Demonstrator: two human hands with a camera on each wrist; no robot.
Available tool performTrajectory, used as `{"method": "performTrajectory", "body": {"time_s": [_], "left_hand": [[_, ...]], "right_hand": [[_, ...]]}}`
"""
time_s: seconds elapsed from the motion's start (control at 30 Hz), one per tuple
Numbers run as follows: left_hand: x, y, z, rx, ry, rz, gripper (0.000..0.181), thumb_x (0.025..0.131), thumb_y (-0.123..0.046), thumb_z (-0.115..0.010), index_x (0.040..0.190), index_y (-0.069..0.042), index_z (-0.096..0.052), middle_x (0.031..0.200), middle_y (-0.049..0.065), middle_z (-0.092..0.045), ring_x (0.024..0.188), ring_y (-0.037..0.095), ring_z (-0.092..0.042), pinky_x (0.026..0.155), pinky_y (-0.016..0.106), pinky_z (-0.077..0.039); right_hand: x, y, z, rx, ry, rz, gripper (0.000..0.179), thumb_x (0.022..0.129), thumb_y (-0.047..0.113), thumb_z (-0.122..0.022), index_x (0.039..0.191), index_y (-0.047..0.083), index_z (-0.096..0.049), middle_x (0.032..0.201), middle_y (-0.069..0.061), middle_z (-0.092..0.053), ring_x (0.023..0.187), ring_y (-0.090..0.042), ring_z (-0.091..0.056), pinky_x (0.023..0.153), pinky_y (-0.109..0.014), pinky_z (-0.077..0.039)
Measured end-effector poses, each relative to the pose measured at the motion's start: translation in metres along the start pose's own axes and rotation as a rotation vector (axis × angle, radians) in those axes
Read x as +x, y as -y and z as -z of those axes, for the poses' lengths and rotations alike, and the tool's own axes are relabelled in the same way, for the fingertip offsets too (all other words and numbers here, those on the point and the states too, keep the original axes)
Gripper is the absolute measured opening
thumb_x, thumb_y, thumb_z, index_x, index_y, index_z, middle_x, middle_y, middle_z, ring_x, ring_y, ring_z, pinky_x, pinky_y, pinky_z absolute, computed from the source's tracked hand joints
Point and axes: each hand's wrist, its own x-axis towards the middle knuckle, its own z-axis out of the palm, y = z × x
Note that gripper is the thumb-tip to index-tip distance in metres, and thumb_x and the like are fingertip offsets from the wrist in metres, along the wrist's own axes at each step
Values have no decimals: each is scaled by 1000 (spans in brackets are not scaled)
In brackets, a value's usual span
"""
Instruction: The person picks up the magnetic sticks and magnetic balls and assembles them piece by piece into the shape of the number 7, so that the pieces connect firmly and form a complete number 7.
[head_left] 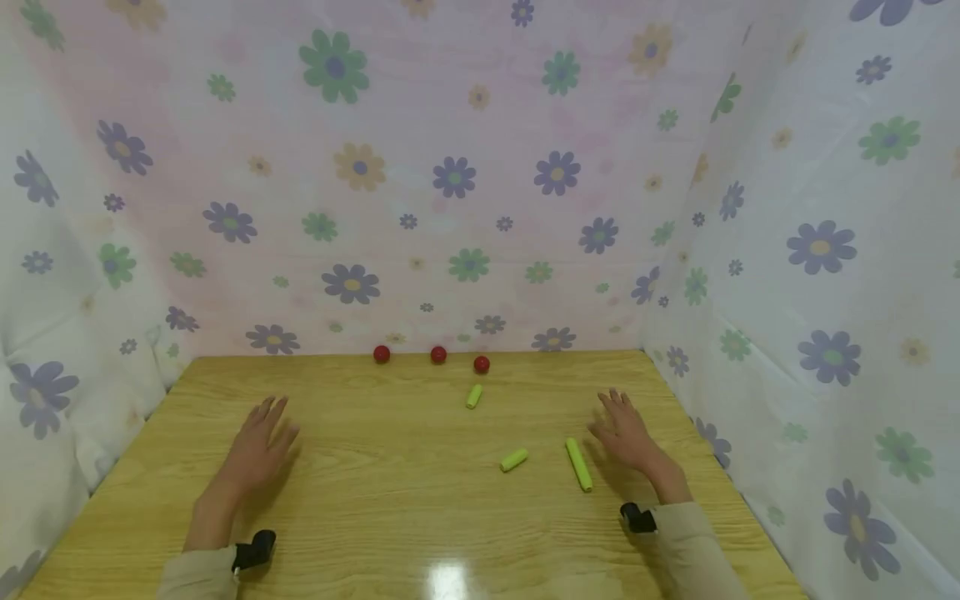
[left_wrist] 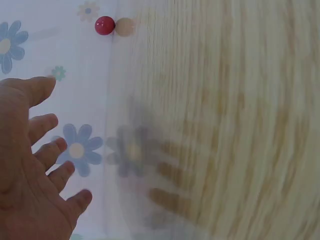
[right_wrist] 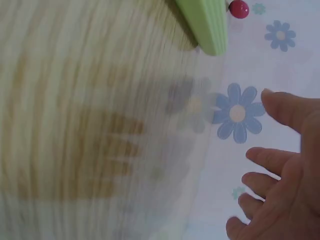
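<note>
My left hand (head_left: pixel 258 450) is held over the left part of the table, fingers spread, holding nothing. On the right, my right hand (head_left: pixel 628 433) hovers with loosely extended fingers, also holding nothing. Nearest to it lies a long light green stick (head_left: pixel 578 465), just left of its fingers; its ribbed end shows large in the right wrist view. A short green stick (head_left: pixel 514 460) lies left of that one, and another short green stick (head_left: pixel 474 397) sits farther back. Three glossy red balls stand along the far edge: a left ball (head_left: pixel 382 354), a middle ball (head_left: pixel 438 355) and a right ball (head_left: pixel 482 364).
The wood-grain table (head_left: pixel 360 500) reflects a bright light spot near its front. Flower-patterned cloth (head_left: pixel 420 258) hangs behind it and along both sides. A black wrist camera (head_left: pixel 255 550) is strapped on the left wrist, another black camera (head_left: pixel 638 518) on the right.
</note>
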Motion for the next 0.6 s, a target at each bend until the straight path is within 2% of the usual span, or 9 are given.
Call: {"method": "performTrajectory", "body": {"time_s": [0.07, 0.17, 0.23, 0.27, 0.33, 0.37, 0.47, 0.53, 0.6], "left_hand": [[2, 2, -2, -89, -13, -1, 63, 109, -26, -48, 153, 14, -27, 156, 43, -17, 139, 67, -19, 106, 80, -21], [4, 5, -4, -192, -36, 41, 63, 109, -27, -49, 155, 11, -27, 157, 43, -19, 138, 66, -26, 106, 76, -29], [4, 5, -5, -260, -60, 75, 63, 109, -28, -49, 156, 9, -27, 158, 41, -21, 138, 62, -30, 108, 70, -34], [4, 5, -6, -291, -76, 85, 63, 109, -28, -50, 156, 8, -28, 158, 40, -23, 139, 60, -32, 108, 64, -38], [5, 5, -8, -361, -112, 91, 60, 109, -26, -50, 155, 8, -31, 157, 37, -29, 139, 54, -38, 106, 42, -49], [5, 4, -9, -390, -128, 94, 59, 109, -24, -51, 155, 8, -33, 156, 36, -32, 137, 48, -43, 102, 31, -52], [8, 2, -12, -468, -162, 93, 54, 108, -18, -52, 152, 9, -37, 151, 33, -40, 123, 14, -56, 87, 6, -47], [11, 1, -15, -512, -174, 99, 53, 107, -16, -53, 151, 10, -38, 147, 34, -41, 110, -6, -54, 83, 3, -46], [14, 0, -17, -536, -176, 107, 53, 106, -14, -55, 151, 10, -38, 145, 33, -43, 102, -17, -49, 82, 5, -47]], "right_hand": [[0, 1, -2, 107, 12, 16, 64, 108, 21, -51, 155, -12, -24, 162, -38, -8, 148, -59, -3, 114, -76, -11], [0, 5, -4, 210, -2, 45, 59, 109, 21, -50, 154, -10, -30, 162, -36, -15, 148, -57, -12, 113, -74, -20], [0, 7, -6, 280, -20, 56, 55, 109, 19, -49, 153, -9, -34, 161, -34, -21, 148, -55, -19, 114, -71, -23], [0, 9, -7, 314, -31, 58, 52, 109, 17, -49, 152, -9, -36, 160, -34, -25, 147, -54, -22, 115, -70, -25], [1, 11, -10, 385, -49, 50, 49, 109, 15, -49, 151, -8, -39, 158, -32, -33, 145, -53, -28, 115, -67, -29], [1, 12, -11, 418, -50, 51, 48, 109, 14, -48, 150, -8, -40, 156, -32, -36, 144, -52, -31, 115, -64, -31], [2, 15, -14, 522, -36, 42, 46, 110, 17, -48, 148, -8, -43, 152, -32, -42, 140, -48, -41, 112, -52, -42], [2, 18, -15, 593, -8, 45, 47, 110, 20, -48, 147, -9, -44, 150, -32, -43, 137, -42, -47, 109, -40, -47], [2, 22, -17, 657, 21, 42, 48, 110, 21, -49, 146, -10, -44, 149, -33, -44, 135, -36, -51, 107, -30, -48]]}}
